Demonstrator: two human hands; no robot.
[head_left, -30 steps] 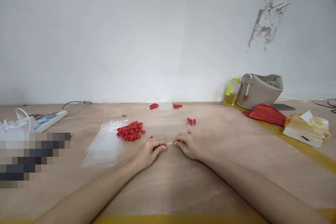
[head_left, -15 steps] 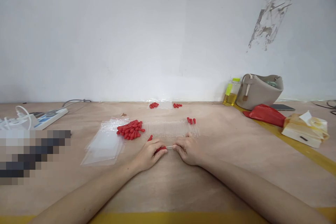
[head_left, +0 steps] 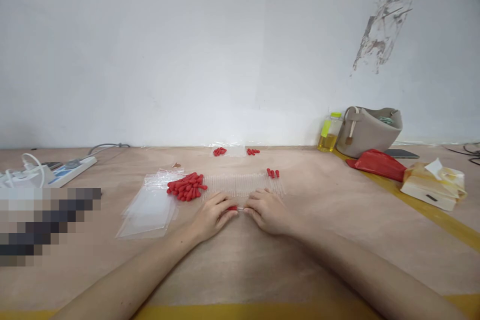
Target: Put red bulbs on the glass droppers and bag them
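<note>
Red and smooth, one partly hidden bulb shows in my head view, pinched between thumb and fingers of my left hand. My right hand pinches a thin clear tube pointing at it; how far they join, I cannot tell. Just beyond lies a row of slender clear tubes beside a red bulb heap.

Left hand pinching red bulb, right hand clear tube; bulb pile at left.
</note>
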